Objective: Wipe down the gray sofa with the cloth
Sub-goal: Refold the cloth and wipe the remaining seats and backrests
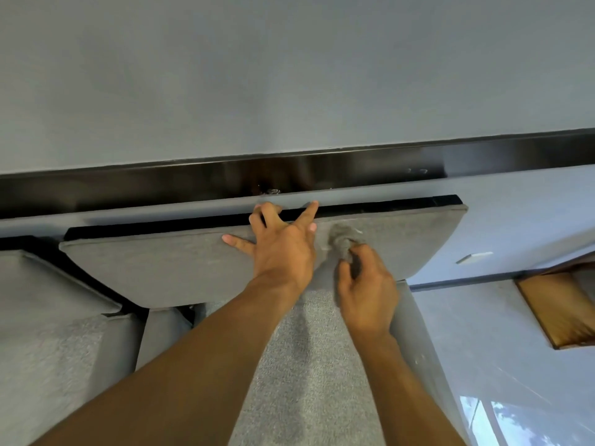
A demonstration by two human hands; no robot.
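left hand [283,246] splayed on sofa back cushion [161,272], perhaps hooking its edge | right hand [367,294] grips bunched cloth [346,236] there

The right hand [367,297] hides much of the bunched cloth [346,236]. A wooden panel [560,312] is cut off at right; specks [271,190] behind the sofa [161,268] are too small to tell.

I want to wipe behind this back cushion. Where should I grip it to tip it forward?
Take the cushion by its top edge, coming from above and in front, fingers hooked into the dark gap behind it. It is a flat upright slab, and that gap is open along the top. The left hand rests spread there; the right hand holds the cloth.
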